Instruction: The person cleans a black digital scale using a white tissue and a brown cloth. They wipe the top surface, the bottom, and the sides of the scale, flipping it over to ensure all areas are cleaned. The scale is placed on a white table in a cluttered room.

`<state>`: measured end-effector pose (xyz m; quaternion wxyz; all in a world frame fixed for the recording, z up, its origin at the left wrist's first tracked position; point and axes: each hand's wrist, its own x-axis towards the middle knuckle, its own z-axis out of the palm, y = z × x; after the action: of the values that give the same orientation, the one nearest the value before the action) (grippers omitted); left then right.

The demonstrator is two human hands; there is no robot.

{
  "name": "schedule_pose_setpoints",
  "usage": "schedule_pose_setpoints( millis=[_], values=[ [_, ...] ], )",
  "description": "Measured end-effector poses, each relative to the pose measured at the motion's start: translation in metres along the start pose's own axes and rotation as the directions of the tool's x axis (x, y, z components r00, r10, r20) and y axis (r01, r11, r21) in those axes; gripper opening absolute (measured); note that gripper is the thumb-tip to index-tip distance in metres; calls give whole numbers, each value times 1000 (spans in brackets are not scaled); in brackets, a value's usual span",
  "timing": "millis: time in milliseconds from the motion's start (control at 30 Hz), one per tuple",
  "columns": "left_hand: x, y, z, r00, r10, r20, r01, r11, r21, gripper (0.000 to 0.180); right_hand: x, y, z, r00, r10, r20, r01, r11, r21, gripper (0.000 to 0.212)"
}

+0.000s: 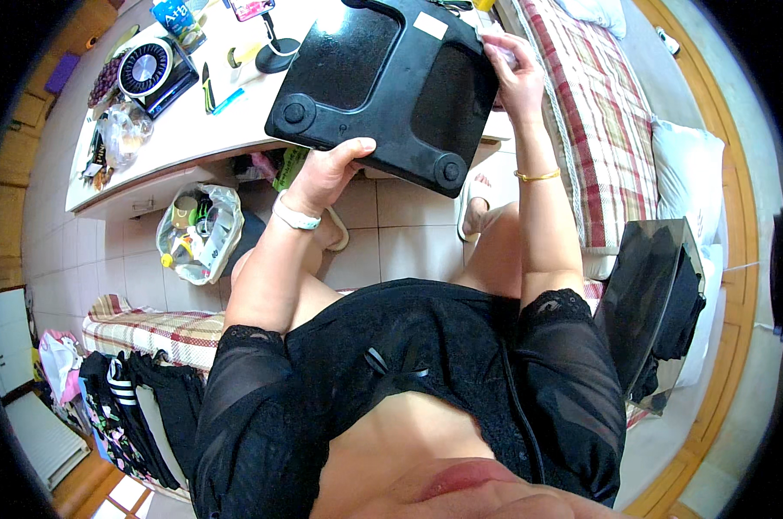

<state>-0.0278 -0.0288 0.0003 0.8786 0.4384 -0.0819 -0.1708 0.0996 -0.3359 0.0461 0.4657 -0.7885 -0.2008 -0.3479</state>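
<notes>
Two hands hold the black scale (pixel 383 82) above the floor, near the white surface (pixel 192 130): your left hand (pixel 326 173) clamped on its lower edge, your right hand (pixel 512 73) closed on its far edge.

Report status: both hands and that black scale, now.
Left hand grips the black scale at its near edge. Right hand holds its far edge, white cloth or paper in the fingers. Scale upside down, above the white table.
</notes>
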Motion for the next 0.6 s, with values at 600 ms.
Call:
schedule_pose_setpoints(
  millis=[600],
  values=[
    [9, -19, -6, 999, 45, 18, -48, 974, 220, 23, 23, -36, 34, 897, -391, 206, 437, 851, -292, 33]
  ],
)
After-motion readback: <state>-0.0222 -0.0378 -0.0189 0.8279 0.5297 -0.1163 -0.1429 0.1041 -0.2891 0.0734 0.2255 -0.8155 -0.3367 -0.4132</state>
